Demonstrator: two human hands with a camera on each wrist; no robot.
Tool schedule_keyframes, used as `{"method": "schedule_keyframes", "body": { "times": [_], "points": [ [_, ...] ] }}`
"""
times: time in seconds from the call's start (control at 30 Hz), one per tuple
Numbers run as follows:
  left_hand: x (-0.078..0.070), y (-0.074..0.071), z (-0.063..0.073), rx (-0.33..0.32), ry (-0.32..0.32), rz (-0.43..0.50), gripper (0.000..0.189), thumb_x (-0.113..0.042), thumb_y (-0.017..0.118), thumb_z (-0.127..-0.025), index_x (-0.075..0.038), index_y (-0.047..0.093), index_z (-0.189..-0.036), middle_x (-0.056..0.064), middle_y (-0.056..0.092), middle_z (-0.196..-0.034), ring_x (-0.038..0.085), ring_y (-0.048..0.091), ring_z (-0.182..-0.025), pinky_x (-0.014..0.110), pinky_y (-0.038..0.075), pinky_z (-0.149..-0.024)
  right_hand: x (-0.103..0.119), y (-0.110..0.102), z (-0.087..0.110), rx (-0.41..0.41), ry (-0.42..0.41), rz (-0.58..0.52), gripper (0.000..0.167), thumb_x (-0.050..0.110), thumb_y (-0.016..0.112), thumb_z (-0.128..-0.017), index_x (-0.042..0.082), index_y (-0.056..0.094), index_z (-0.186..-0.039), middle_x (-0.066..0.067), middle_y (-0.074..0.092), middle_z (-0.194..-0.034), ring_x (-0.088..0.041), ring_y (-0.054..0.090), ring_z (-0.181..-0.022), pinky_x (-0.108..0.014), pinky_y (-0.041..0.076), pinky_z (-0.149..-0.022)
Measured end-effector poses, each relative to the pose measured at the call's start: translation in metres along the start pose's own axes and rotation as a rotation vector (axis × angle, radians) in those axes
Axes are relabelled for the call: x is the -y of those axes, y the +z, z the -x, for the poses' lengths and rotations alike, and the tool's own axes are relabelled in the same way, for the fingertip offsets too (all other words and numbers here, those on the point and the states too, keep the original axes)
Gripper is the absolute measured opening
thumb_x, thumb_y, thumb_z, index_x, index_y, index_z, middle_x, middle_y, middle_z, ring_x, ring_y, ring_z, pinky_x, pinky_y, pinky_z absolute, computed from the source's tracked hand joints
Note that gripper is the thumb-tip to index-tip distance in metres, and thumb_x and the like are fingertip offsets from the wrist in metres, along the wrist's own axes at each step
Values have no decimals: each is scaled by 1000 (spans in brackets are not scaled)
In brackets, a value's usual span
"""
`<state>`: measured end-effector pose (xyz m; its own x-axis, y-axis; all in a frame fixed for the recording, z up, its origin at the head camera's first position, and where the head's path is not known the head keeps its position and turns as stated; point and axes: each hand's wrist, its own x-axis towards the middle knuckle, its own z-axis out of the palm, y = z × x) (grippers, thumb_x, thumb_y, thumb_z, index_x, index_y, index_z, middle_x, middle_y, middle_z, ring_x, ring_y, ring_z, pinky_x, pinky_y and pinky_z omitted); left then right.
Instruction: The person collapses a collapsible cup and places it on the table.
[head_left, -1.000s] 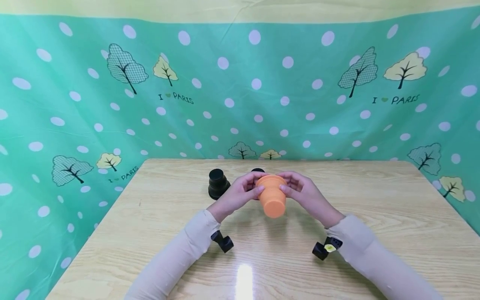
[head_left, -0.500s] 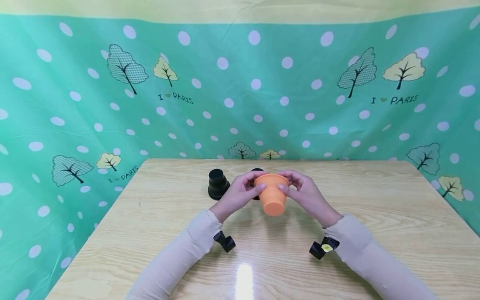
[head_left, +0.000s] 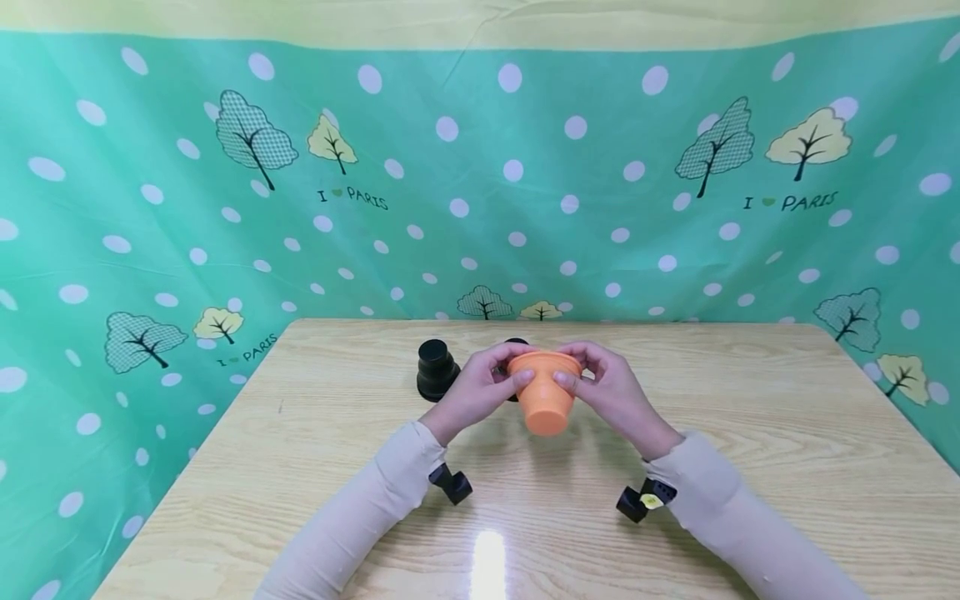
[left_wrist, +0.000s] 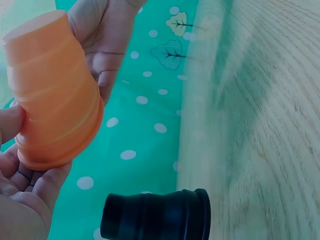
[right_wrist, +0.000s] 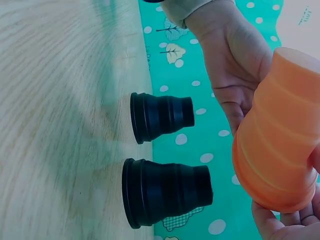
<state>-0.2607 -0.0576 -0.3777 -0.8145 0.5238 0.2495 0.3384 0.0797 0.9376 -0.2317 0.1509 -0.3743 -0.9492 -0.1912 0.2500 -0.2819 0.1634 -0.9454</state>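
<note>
An orange ribbed cup, shaped like a collapsible silicone one, is held up over the table, its narrow base tipped toward the head camera. My left hand grips its left side near the wide rim, thumb on the front wall. On the other side my right hand grips it the same way, the fingers behind partly hidden. Rings run round the orange wall in both wrist views. Beyond the hands, two black stepped cups stand wide end down: the left black cup shows fully, while the other black cup is mostly hidden in the head view.
The wooden table spreads under both arms. A green dotted curtain with printed trees hangs behind its far edge. Small black cameras are strapped to both wrists, including a left wrist camera just above the tabletop.
The orange cup has tilted slightly, so its base looks less face-on and its rim reads wider. Both wrists have drawn a little closer together. The black cups stay put.
</note>
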Motion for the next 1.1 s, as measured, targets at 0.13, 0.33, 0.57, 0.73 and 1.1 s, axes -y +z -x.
{"method": "schedule_keyframes", "body": {
  "times": [0.13,0.33,0.57,0.73,1.1],
  "points": [
    [-1,0,0,16,-14,4,34,-17,61,-93,-2,56,-124,15,59,-114,16,61,-87,29,55,-72,0,0,0,0,16,6,33,13,70,-86,-2,59,-114,-10,59,-98,-14,55,-86,-23,53,-67],
    [-2,-1,1,21,-3,-7,33,-15,60,-93,-2,56,-123,14,59,-113,19,61,-86,29,55,-69,-2,0,0,4,-4,3,32,13,70,-86,-1,61,-113,-11,59,-97,-14,56,-84,-25,54,-65],
    [-1,0,0,-19,42,-101,28,-11,60,-93,-2,59,-120,13,59,-111,16,58,-89,26,54,-72,-6,-1,-1,-6,-47,8,28,11,69,-87,-2,62,-110,-10,59,-95,-13,56,-82,-24,54,-63],
    [-1,1,-1,-84,57,-165,27,-16,62,-92,-8,63,-118,7,63,-102,14,56,-88,23,53,-71,-9,-2,-3,-47,-50,26,29,14,68,-88,-1,64,-112,-8,61,-95,-12,57,-84,-20,52,-65],
    [-7,4,-5,-216,34,-68,32,-17,66,-89,-3,65,-118,10,66,-114,17,62,-98,25,54,-81,-15,-2,-2,-128,-67,23,33,18,68,-88,3,66,-118,-11,68,-105,-6,62,-93,-19,53,-73]
  ]
}}
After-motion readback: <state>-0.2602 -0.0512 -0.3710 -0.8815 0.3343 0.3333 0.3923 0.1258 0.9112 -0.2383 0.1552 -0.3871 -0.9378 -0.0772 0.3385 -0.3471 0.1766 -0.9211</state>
